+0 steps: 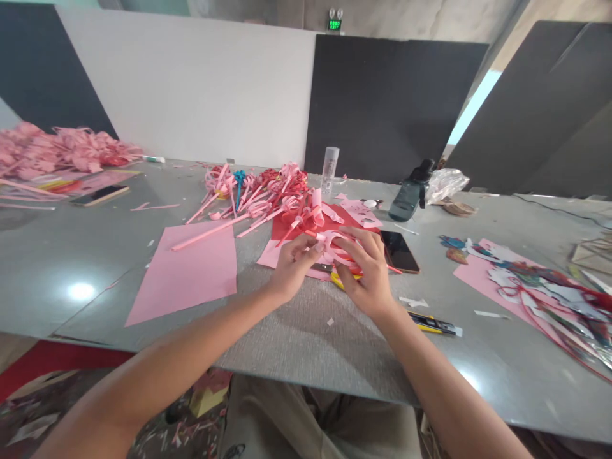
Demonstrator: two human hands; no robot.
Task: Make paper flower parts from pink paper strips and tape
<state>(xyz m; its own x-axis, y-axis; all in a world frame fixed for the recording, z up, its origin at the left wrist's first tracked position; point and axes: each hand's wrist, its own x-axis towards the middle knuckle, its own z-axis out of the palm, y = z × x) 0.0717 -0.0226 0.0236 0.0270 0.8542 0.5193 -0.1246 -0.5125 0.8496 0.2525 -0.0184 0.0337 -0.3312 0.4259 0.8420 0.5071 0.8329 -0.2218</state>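
Observation:
Between my two hands is a pink paper flower (337,247) with looped petals. The fingers of my left hand (297,260) pinch its base, at the left end of the loops. Curled around the loops from the right, my right hand (366,268) grips them between thumb and fingers. Under the hands lie red paper (287,226) and pink paper, with a yellow-handled tool (338,280) partly hidden by my right hand. Just beyond, a pile of pink and red paper flowers (282,191) on stems spreads over the table.
A pink sheet (196,271) lies at left. To the right are a phone (400,250), a utility knife (435,324), a dark bottle (408,194) and a pink sheet under mixed scraps (549,287). A clear cylinder (329,169) stands behind. More pink flowers (62,150) heap at far left.

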